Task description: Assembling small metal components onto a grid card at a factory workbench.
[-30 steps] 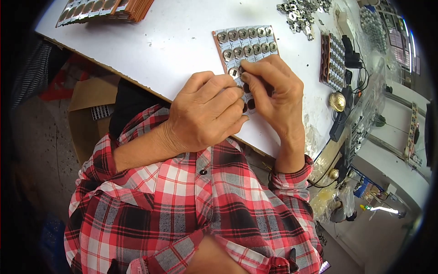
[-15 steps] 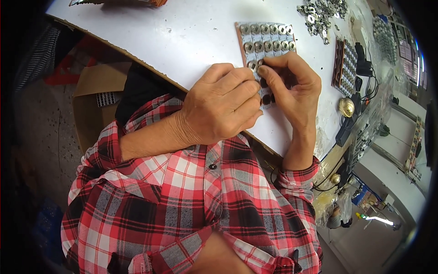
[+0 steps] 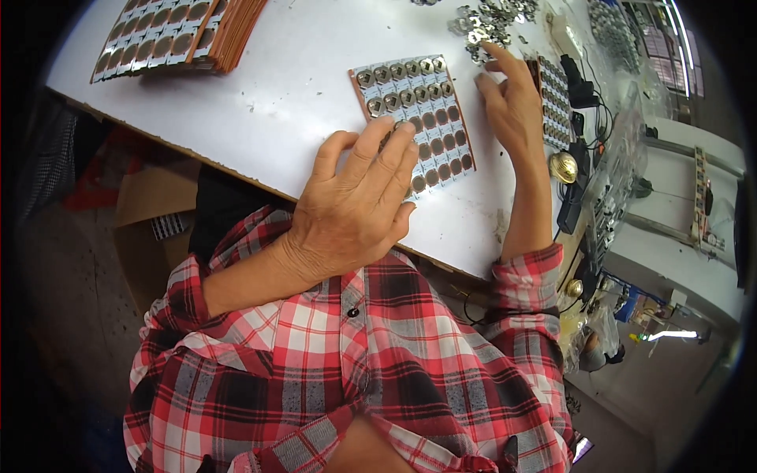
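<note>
Head: panel (image 3: 428,121) partly under bent L hand (image 3: 351,193), near spread R hand (image 3: 514,104) (grips unclear).

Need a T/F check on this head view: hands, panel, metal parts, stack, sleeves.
1. The left hand covers part of the panel. True.
2. The right hand is on the gold-coloured domed object. False: its fingertips are by the pile of loose metal parts, and the domed object sits beside the forearm.
3. Every round pad on the panel carries a metal piece. False: the top two rows do, but many pads below show dark and bare.
4. A stack of panels is at the upper left. True.
5. The sleeves are plain blue. False: they are plaid with red.
</note>
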The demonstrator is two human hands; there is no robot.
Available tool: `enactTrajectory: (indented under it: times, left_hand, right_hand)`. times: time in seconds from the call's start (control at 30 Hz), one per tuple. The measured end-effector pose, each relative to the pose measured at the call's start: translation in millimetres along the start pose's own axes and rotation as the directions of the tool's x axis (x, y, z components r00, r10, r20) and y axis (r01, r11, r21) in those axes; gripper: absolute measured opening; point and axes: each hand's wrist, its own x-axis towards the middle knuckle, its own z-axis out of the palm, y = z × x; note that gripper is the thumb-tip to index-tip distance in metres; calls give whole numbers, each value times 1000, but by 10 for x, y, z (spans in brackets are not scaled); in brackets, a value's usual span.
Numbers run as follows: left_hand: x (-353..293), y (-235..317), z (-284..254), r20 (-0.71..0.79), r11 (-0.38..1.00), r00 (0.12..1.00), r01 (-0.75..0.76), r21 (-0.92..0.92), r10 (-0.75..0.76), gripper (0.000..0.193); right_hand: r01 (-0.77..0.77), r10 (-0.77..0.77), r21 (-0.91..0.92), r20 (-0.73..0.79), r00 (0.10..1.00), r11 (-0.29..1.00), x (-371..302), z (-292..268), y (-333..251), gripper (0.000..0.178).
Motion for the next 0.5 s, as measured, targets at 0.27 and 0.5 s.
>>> enactTrajectory:
  times: [0.27,0.5]
  left_hand:
    - [-6,-34,10,6,998,1000,22,-61,-22,62]
    - [-8,-44,9,2,999,1000,25,-27,-25,57]
  right_hand:
    - [-144,143,102,16,990,984,-149,-144,64,12]
    - [-334,291,466,164,943,820,-270,-252,-75,9]
